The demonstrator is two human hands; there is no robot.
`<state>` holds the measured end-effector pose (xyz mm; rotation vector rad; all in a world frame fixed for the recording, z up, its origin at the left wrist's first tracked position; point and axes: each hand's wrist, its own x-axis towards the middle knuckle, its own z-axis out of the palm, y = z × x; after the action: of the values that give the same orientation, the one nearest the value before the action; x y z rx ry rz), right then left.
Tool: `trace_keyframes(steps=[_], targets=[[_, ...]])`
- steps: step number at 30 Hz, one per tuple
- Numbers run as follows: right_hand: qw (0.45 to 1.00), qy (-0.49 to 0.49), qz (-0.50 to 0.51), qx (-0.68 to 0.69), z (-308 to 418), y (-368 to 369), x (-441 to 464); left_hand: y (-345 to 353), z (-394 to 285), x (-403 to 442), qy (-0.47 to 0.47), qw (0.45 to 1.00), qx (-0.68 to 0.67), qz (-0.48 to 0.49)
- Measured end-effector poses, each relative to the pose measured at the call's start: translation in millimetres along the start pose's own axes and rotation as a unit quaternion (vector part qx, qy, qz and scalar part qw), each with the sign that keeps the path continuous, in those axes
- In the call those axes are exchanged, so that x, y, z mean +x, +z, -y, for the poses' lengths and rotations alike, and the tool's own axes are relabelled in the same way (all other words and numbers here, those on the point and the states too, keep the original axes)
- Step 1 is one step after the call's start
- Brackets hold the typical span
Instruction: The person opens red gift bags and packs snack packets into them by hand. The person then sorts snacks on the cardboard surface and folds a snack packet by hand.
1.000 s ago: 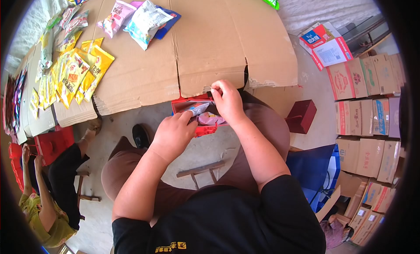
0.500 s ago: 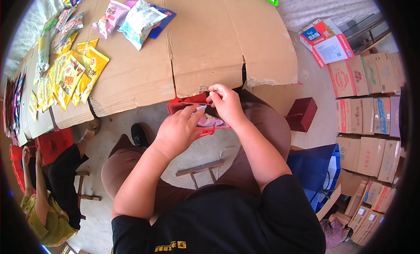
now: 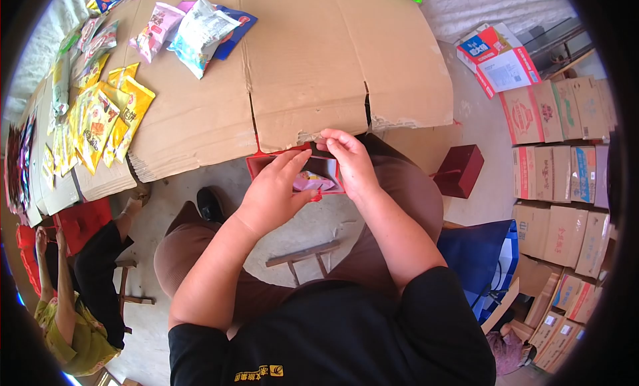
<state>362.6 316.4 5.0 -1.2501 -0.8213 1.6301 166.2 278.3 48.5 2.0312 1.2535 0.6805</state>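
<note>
A red gift bag (image 3: 258,165) with a pale inside stands open-topped between my knees, just under the cardboard table edge. A pink snack packet (image 3: 313,182) lies in it. My left hand (image 3: 274,190) lies over the bag's left side with fingers stretched and spread, its thumb near the red handle (image 3: 317,197) at the near rim. At the far right corner, my right hand (image 3: 351,161) has its fingers bent around the bag's rim; its fingertips are partly hidden. The rest of the bag's body is hidden by my hands.
Yellow snack packets (image 3: 100,123) and a pile with a white-blue packet (image 3: 203,36) lie on the cardboard-covered table (image 3: 303,60). A dark red box (image 3: 459,171) stands right of my knee. Stacked cartons (image 3: 556,173) line the right side. Another person (image 3: 73,326) sits at left.
My hands have moved slightly apart, uncovering more of the bag's inside and the pink packet. The white bit near my left fingertips no longer shows. The view has shifted slightly.
</note>
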Motion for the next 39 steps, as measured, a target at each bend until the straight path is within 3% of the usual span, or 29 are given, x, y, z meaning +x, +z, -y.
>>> trace_keyframes(steps=[1,3,4,6,12,16,18,24,39], targets=[[0.999,-0.015,-0.009,0.027,0,1,-1,1,-1,2,0.0,1.0,0.0,0.001],[0.999,-0.023,-0.015,0.03,2,2,-1,2,-3,6,-0.113,0.978,-0.172,0.025],[0.999,-0.031,-0.021,0.032,4,3,-2,3,-3,8,-0.113,0.978,-0.172,0.026],[0.998,-0.039,-0.029,0.037,8,7,-2,7,-1,10,-0.194,0.916,-0.351,0.025],[0.996,-0.075,-0.027,0.034,2,12,0,14,-1,12,-0.181,0.874,-0.449,-0.048],[0.996,-0.087,-0.023,0.01,5,15,-3,14,3,12,-0.174,0.896,-0.408,-0.027],[0.996,-0.084,-0.026,0.013,7,17,-4,7,-6,13,-0.134,0.963,-0.231,-0.024],[0.996,-0.074,-0.018,0.04,12,20,-6,12,-11,17,-0.082,0.986,-0.14,-0.022],[0.996,-0.074,-0.033,0.031,11,22,-5,15,-16,23,-0.103,0.989,-0.105,-0.022]])
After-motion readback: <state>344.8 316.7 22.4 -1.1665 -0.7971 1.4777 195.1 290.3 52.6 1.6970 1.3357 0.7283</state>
